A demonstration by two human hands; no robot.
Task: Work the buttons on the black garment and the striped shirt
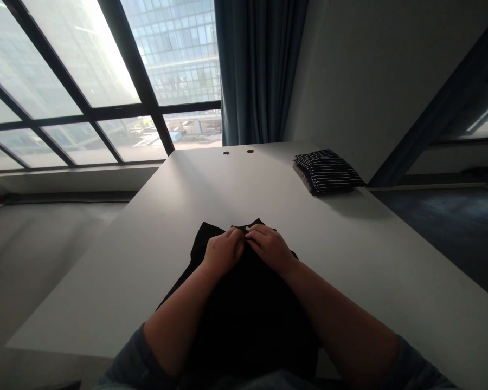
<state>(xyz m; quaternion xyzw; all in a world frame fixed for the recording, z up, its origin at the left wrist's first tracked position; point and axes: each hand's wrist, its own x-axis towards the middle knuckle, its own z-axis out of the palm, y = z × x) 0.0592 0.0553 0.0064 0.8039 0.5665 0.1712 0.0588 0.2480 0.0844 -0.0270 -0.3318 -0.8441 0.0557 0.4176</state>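
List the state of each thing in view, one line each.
Black garment: spread flat on the table, near end hanging over the edge.
Left hand: curled, fingers pinching the garment's far edge.
Right hand: curled, fingers pinching the same edge, beside the left.
Striped cloth: folded, lying at the far right corner.
Table: white, two round holes at its far end.
Curtain: drawn aside, window uncovered.

No text, label, brand, number or sign can be read on anything here, near or far.
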